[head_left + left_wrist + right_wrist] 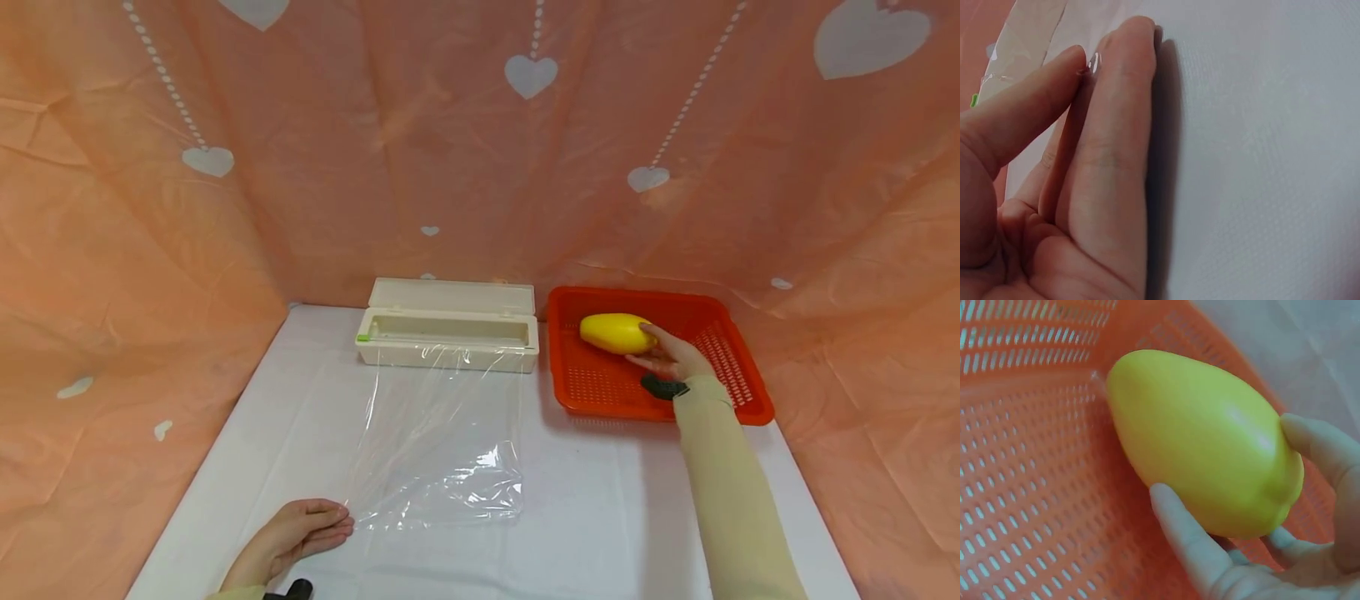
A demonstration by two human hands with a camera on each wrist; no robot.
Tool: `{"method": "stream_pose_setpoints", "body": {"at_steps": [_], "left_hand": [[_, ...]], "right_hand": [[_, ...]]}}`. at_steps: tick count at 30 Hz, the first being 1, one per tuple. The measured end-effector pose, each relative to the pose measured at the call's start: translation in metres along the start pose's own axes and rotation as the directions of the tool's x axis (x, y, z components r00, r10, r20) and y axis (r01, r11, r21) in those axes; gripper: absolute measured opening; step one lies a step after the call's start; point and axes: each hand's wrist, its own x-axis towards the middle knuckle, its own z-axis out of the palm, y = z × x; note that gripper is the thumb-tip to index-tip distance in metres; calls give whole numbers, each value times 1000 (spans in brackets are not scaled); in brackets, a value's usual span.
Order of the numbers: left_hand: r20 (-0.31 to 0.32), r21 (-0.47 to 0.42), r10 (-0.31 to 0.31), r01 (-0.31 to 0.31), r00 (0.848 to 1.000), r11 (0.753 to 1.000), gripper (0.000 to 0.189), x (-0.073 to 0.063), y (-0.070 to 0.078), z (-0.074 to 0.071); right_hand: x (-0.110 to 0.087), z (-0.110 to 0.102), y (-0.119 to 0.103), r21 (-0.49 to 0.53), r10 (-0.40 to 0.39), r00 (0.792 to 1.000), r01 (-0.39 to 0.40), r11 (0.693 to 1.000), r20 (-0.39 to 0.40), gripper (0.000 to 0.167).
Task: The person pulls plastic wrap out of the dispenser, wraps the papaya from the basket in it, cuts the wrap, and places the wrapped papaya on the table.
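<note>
My left hand [296, 533] is low on the left, pinching the near left corner of a sheet of clear plastic wrap [450, 450] between thumb and fingers. A glint of the film shows at the fingertips in the left wrist view. The sheet stretches back across the white table to a cream wrap dispenser box [450, 358], whose lid [452, 295] stands raised. On the right, my right hand [671, 357] grips a smooth yellow papaya [1197, 444] by its ridged end, over the red basket [600, 400]. Thumb and fingers lie on opposite sides of the fruit.
The basket has slotted walls and stands to the right of the dispenser box. A green slider [363, 338] sits at the box's left end. Orange cloth [450, 167] with white hearts hangs behind and along both sides of the white table [592, 508].
</note>
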Motion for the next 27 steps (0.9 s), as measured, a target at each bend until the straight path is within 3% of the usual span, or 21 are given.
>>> {"method": "stream_pose_setpoints", "body": {"at_steps": [6, 9, 15, 22, 27], "left_hand": [[-21, 27, -9, 10, 1000, 1000, 20, 1, 2, 2], [-32, 34, -18, 20, 999, 999, 20, 1, 3, 2], [-2, 30, -7, 7, 1000, 1000, 19, 2, 3, 1], [29, 47, 11, -12, 1000, 999, 20, 6, 8, 0], [38, 46, 16, -17, 999, 999, 18, 7, 9, 1]], "right_hand": [[-19, 6, 0, 33, -121, 986, 118, 992, 117, 32], [-34, 13, 5, 86, -162, 970, 148, 985, 183, 32], [-55, 39, 18, 156, -178, 962, 148, 977, 207, 35], [-65, 81, 42, 11, -155, 961, 156, 988, 230, 63], [-73, 106, 76, -138, -141, 934, 195, 971, 327, 62]]}}
